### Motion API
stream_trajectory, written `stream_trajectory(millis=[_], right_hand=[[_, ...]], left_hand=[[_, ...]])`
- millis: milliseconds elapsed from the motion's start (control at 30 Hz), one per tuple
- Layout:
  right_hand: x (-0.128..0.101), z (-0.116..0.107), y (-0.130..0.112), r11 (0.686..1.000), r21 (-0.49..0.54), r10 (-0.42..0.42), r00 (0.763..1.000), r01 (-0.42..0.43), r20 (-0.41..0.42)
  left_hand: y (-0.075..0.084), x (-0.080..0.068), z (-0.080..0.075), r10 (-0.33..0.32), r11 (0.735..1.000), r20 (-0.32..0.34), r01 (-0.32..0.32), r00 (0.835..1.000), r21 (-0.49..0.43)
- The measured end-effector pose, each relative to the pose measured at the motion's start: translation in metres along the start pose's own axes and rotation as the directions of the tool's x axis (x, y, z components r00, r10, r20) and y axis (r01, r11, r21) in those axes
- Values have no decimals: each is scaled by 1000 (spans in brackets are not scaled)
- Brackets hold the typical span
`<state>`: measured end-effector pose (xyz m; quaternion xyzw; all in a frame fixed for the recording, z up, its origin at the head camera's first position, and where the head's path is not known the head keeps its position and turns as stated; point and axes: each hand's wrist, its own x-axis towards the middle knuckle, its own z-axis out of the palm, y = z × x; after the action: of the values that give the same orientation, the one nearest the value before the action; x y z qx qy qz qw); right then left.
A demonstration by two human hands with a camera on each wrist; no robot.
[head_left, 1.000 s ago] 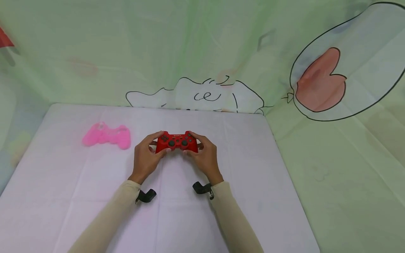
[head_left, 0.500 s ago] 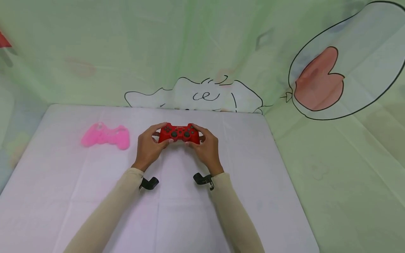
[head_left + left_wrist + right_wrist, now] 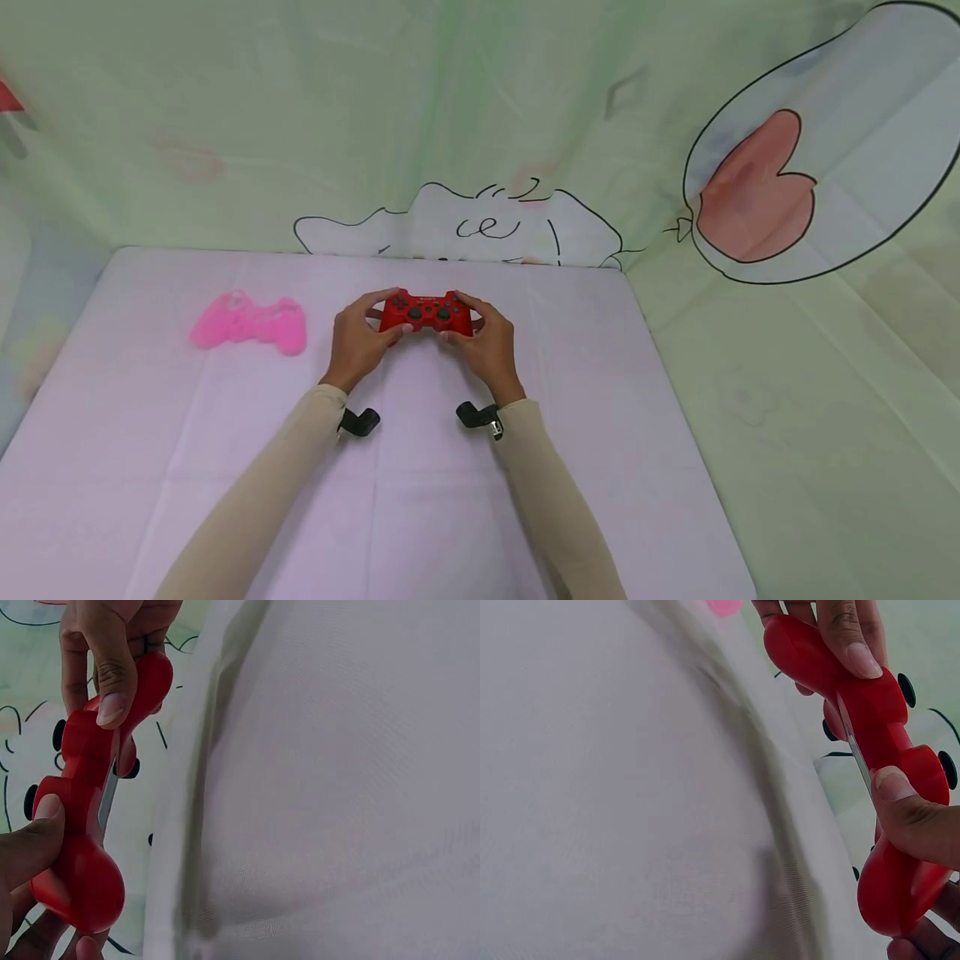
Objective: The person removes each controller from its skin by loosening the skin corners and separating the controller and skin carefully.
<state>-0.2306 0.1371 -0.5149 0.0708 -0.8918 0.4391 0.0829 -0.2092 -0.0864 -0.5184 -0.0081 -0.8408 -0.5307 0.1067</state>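
A red game controller (image 3: 427,312) with two dark thumbsticks is held up between both hands, over the far middle of the table. My left hand (image 3: 356,340) grips its left handle, the thumb on the near side and fingers curled round behind. On the right handle my right hand (image 3: 489,343) has the same kind of hold. Both wrist views show the controller's lower edge, with one thumb (image 3: 46,832) against the red shell near a handle. To the left, apart from the hands, lies a pink controller-shaped silicone cover (image 3: 251,322).
A white cloth covers the table (image 3: 420,517). Behind it hangs a green curtain (image 3: 337,108) with cartoon drawings, including a balloon with a heart (image 3: 757,192) at right. Small black cameras (image 3: 362,422) sit on both wrists.
Both hands have moved the red controller a little farther from the body, toward the table's back edge. Their hold on it looks the same, and the pink cover has stayed in place.
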Motion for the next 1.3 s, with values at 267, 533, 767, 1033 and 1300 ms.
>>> stream_trajectory(millis=[267,533,767,1033,1300], right_hand=[[2,5,9,1000,-1,25,1000,-25,-10],[3,9,16,998,-11,56,998,-56,-1],[1,14,21,995,-1,100,995,-100,2],[-2,16,20,992,-2,123,992,-123,-5],[-1,14,21,992,-6,127,992,-127,15]], left_hand=[[-6,6,7,-26,999,29,27,999,-25],[-11,10,13,-81,997,56,82,995,-13],[-17,8,16,-97,995,77,98,992,-9],[-20,7,16,-102,995,80,103,992,-10],[-21,9,17,-83,996,96,80,992,32]])
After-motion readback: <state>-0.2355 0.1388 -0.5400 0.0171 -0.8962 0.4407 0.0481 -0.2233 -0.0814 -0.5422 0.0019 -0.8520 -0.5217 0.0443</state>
